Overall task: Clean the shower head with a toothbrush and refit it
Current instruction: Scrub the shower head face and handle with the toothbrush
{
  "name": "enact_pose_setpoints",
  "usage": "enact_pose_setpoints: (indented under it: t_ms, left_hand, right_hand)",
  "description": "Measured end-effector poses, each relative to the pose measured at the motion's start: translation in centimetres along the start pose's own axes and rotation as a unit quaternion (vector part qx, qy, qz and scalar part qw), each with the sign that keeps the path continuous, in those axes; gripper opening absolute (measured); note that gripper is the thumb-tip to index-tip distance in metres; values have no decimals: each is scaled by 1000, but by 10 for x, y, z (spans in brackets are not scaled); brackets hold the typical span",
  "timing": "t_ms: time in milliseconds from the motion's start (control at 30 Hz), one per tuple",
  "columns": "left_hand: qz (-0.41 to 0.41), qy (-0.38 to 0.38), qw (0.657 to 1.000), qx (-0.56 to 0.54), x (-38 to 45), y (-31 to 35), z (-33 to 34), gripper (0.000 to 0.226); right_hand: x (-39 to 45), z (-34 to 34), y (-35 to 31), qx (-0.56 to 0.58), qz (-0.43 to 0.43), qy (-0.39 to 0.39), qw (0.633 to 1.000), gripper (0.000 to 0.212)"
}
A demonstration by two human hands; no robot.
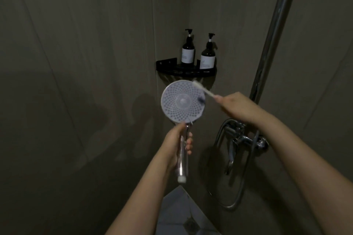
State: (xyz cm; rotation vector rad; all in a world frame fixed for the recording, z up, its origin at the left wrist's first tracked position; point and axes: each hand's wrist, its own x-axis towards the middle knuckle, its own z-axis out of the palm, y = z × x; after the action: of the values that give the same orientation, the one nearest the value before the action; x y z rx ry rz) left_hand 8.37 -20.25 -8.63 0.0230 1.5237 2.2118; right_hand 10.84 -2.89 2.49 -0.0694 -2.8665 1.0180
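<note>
Round perforated shower head (183, 101), chrome handle; white toothbrush (203, 90) bristles on rim.

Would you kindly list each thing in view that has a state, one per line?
Shower head: off its hose, held upright, spray face toward the camera.
Toothbrush: bristle end at the face's upper right rim, blurred.
Left hand: grips the shower head's handle.
Right hand: grips the toothbrush.
Pump bottles: two, upright on the corner shelf.
Hose: hangs looped below the tap.
</note>
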Motion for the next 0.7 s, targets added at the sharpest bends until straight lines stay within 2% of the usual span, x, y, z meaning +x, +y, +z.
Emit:
enact_pose_setpoints:
  t_ms: [100, 200, 267, 400, 433, 467, 567, 600, 633, 700]
  left_hand:
    - [0, -50, 994, -97, 5, 10, -6, 75]
    - [7, -82, 990, -117, 6, 14, -4, 94]
    - [15, -89, 989, -115, 7, 15, -1, 97]
    - [23, -88, 988, -124, 8, 19, 2, 95]
    - [24, -87, 988, -126, 8, 19, 2, 94]
    - [26, -83, 988, -126, 9, 19, 3, 93]
    - [35, -69, 990, -117, 12, 18, 3, 91]
    - [39, -68, 990, -120, 13, 17, 4, 90]
    - [43, -65, 989, -123, 14, 17, 4, 88]
    - [48, -57, 988, -132, 15, 17, 4, 83]
  right_hand:
    - [-10, 14, 2, -53, -64, -81, 993, 52]
    - [-7, 27, 4, -94, -76, -91, 988, 50]
    - [-5, 36, 7, -106, -54, -107, 987, 48]
    - [-12, 35, 11, -173, -15, -271, 947, 45]
    - [-13, 33, 13, -179, -19, -286, 941, 46]
    - [-13, 31, 14, -174, -32, -272, 946, 46]
    - [-3, 28, 21, -110, -60, -121, 985, 44]
    - [-1, 29, 21, -107, -64, -101, 987, 44]
    - [-1, 29, 21, -122, -64, -117, 984, 44]
    - [-7, 32, 21, -184, -62, -215, 957, 45]
